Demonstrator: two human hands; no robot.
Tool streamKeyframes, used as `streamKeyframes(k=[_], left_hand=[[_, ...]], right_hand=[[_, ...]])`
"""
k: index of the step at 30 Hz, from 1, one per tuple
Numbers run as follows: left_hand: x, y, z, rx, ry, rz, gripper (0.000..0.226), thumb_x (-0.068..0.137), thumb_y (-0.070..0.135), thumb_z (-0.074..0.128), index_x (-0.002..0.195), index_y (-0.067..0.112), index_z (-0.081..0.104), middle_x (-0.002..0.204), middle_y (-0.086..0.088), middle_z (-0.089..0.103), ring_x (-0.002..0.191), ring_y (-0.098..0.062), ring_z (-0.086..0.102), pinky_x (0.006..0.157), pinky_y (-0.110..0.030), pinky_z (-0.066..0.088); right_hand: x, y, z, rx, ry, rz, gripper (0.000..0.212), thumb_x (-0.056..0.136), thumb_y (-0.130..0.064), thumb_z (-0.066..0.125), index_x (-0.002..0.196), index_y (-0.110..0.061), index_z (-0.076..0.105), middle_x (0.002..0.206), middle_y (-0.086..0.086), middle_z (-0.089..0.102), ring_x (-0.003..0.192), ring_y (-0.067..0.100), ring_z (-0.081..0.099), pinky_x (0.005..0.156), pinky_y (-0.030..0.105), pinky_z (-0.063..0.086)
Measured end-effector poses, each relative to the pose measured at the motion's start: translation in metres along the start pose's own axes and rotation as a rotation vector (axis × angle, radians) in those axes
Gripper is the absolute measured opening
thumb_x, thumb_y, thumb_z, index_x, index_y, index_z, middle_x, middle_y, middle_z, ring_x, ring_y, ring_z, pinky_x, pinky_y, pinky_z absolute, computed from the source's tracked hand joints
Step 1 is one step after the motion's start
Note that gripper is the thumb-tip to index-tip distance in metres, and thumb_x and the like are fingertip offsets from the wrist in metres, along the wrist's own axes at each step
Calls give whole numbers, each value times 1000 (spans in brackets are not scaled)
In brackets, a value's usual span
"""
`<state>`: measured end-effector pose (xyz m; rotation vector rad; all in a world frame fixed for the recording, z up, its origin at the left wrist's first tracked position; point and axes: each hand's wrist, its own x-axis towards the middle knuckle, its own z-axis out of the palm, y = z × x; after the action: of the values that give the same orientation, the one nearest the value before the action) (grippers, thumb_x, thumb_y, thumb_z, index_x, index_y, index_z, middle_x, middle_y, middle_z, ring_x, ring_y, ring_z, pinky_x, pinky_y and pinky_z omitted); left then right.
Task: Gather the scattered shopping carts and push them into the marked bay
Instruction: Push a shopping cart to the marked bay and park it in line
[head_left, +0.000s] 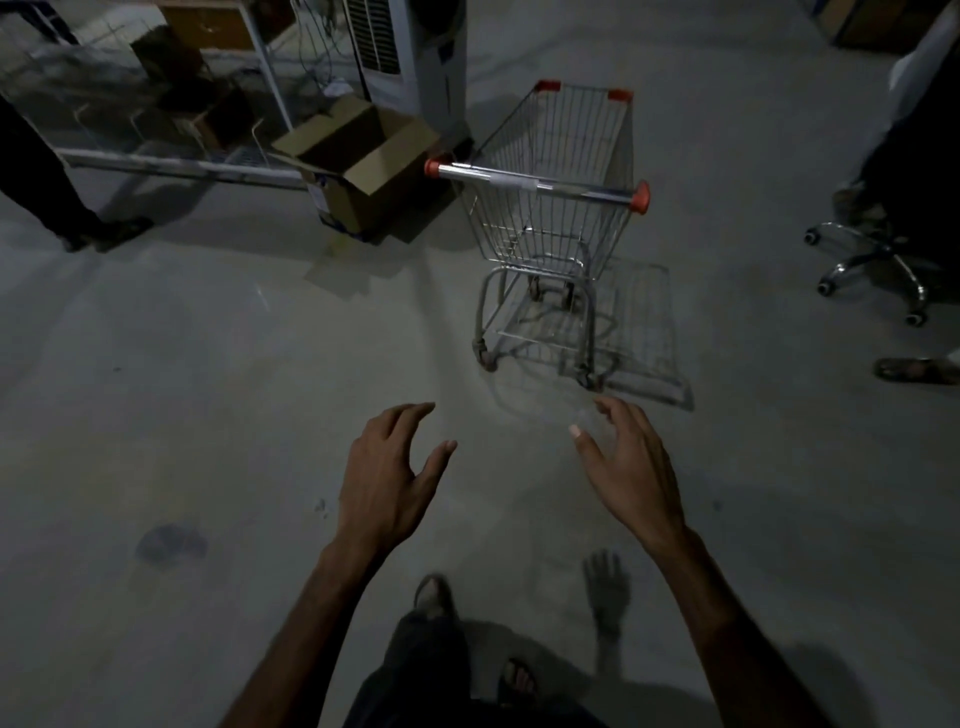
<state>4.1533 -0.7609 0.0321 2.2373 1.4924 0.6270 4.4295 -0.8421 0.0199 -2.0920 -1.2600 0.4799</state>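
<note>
A wire shopping cart (553, 208) with red handle caps stands on the grey floor (208, 415) ahead of the person, its handle bar facing them, just beside an open cardboard box (358, 161). The left hand (387, 483) and right hand (631, 467) reach forward, fingers spread and relaxed, holding nothing, well short of the cart. An office chair base (872, 265) sits to the right

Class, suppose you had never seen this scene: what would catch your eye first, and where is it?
A lone shopping cart with red-capped handle stands mid-floor, just ahead. Both hands, the left hand and right hand, reach toward it, open and empty. An open cardboard box sits to the cart's left.
</note>
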Motion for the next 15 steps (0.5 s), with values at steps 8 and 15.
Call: streamKeyframes(k=[8,15], left_hand=[[162,-37,20,-53,-20,54,57,99,57,57,144,22,60,141,-3,63,130,-24,54,105,-45,47],[307,-58,18,-70,-53,164,59,99,59,55,143,20,61,140,-3,64,127,-23,55,103,-41,46]], right_hand=[[141,-34,20,-36,82,32,47,100,-41,68,142,-22,58,137,0,61,123,21,61,100,38,52],[258,-78,33,-89,116,73,54,102,-43,65,149,-21,52,147,1,56,132,23,57,106,42,50]])
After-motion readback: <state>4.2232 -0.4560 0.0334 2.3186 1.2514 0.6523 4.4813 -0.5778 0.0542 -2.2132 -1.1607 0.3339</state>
